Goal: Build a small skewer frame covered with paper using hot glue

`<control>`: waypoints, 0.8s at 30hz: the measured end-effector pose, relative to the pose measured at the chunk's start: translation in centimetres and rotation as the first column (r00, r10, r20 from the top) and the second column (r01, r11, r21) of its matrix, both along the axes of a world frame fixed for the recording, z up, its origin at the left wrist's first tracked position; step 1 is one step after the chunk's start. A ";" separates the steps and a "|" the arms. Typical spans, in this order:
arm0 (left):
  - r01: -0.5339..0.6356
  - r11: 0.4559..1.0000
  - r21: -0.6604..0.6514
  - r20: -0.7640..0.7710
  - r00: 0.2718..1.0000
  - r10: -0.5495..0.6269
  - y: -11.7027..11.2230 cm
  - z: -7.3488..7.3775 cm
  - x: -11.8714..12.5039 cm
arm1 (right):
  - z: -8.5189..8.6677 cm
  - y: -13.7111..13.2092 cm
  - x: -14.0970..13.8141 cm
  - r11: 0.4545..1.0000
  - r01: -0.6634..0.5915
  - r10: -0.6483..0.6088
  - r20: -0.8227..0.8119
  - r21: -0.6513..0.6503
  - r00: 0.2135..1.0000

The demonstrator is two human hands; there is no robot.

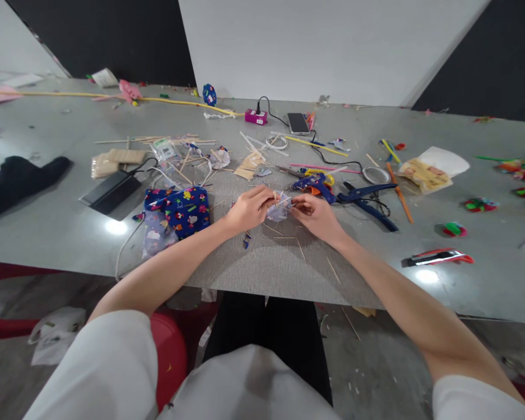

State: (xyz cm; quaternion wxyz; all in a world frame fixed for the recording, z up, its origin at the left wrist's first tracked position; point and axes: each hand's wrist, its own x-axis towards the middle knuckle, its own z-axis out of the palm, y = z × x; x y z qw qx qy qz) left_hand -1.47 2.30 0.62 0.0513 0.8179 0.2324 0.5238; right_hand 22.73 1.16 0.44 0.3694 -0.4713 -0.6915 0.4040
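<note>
1. You held a small pale fabric piece [279, 209], with thin wooden sticks [286, 203] in it, just above the grey mat [262, 262] near the table's [485, 280] front edge.
2. Your left hand [248, 209] was pinched shut on its left side. Your right hand [315, 213] was closed on its right side, fingertips at a stick end.
3. It seemed very light, the cloth soft and limp, the sticks stiff but thin enough to snap. A gentle fingertip pinch where stick met cloth looked safest.
4. It looked whitish-lilac and crumpled. Your fingers hid its exact shape.
5. A blue patterned fabric [179, 210] lay to its left, and a glue gun [314, 184] lay just beyond your right hand.
</note>
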 end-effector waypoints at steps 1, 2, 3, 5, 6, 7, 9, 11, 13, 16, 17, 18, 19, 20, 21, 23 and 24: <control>-0.002 1.000 -0.002 -0.004 1.000 0.002 0.0 0.0 0.0 | 0.0 0.1 0.0 0.999 -0.017 0.016 -0.034 -0.038 0.999; -0.006 1.000 -0.006 -0.009 1.000 0.006 0.0 0.0 0.0 | 0.0 0.1 -0.1 0.996 -0.034 0.028 -0.069 -0.079 0.997; -0.008 1.000 -0.011 -0.015 1.000 0.008 -0.1 -0.1 0.0 | -0.1 0.2 -0.2 0.992 -0.049 0.037 -0.102 -0.117 0.994; -0.007 1.000 -0.017 -0.021 1.000 0.007 -0.1 -0.2 0.0 | 0.0 0.2 -0.4 0.983 -0.068 0.043 -0.145 -0.169 0.988; -0.004 1.000 -0.019 -0.020 1.000 0.003 -0.2 -0.2 0.1 | 0.0 0.2 -0.5 0.980 -0.075 0.046 -0.154 -0.183 0.987; 0.002 1.000 -0.020 -0.018 1.000 -0.002 -0.2 -0.2 0.1 | 0.1 0.2 -0.6 0.978 -0.078 0.049 -0.155 -0.191 0.987; 0.013 1.000 -0.026 -0.019 1.000 -0.013 -0.4 -0.2 0.2 | 0.2 0.0 -0.7 0.976 -0.076 0.047 -0.145 -0.203 0.988; 0.019 0.999 -0.037 -0.043 0.999 -0.021 -0.6 -0.2 0.3 | 0.4 -0.2 -0.8 0.976 -0.062 0.034 -0.134 -0.208 0.990; 0.017 0.999 -0.040 -0.083 0.996 -0.021 -0.8 -0.1 0.3 | 0.4 -0.4 -0.8 0.980 -0.045 0.019 -0.131 -0.196 0.991; 0.012 1.000 -0.012 -0.113 0.994 -0.013 -1.1 0.1 0.3 | 0.4 -0.6 -0.8 0.984 -0.025 0.000 -0.138 -0.174 0.990; 0.014 1.000 -0.001 -0.113 0.993 -0.014 -1.1 0.1 0.3 | 0.4 -0.6 -0.8 0.985 -0.022 -0.001 -0.137 -0.171 0.991; 0.018 1.000 0.010 -0.111 0.994 -0.017 -1.1 0.2 0.3 | 0.3 -0.6 -0.8 0.985 -0.022 -0.001 -0.136 -0.170 0.991; 0.023 1.000 0.019 -0.110 0.994 -0.020 -1.1 0.2 0.4 | 0.3 -0.6 -0.8 0.985 -0.023 0.000 -0.136 -0.170 0.991; 0.028 0.999 0.026 -0.110 0.994 -0.025 -1.1 0.2 0.4 | 0.3 -0.6 -0.9 0.985 -0.024 0.001 -0.137 -0.170 0.991; 0.033 0.999 0.031 -0.111 0.993 -0.029 -1.1 0.2 0.4 | 0.3 -0.7 -0.9 0.985 -0.025 0.001 -0.140 -0.172 0.990; 0.042 0.999 0.033 -0.117 0.992 -0.038 -1.1 0.2 0.4 | 0.3 -0.7 -0.8 0.984 -0.023 -0.002 -0.143 -0.174 0.990; 0.045 0.998 0.032 -0.120 0.992 -0.041 -1.1 0.2 0.4 | 0.3 -0.7 -0.8 0.984 -0.023 -0.003 -0.143 -0.174 0.990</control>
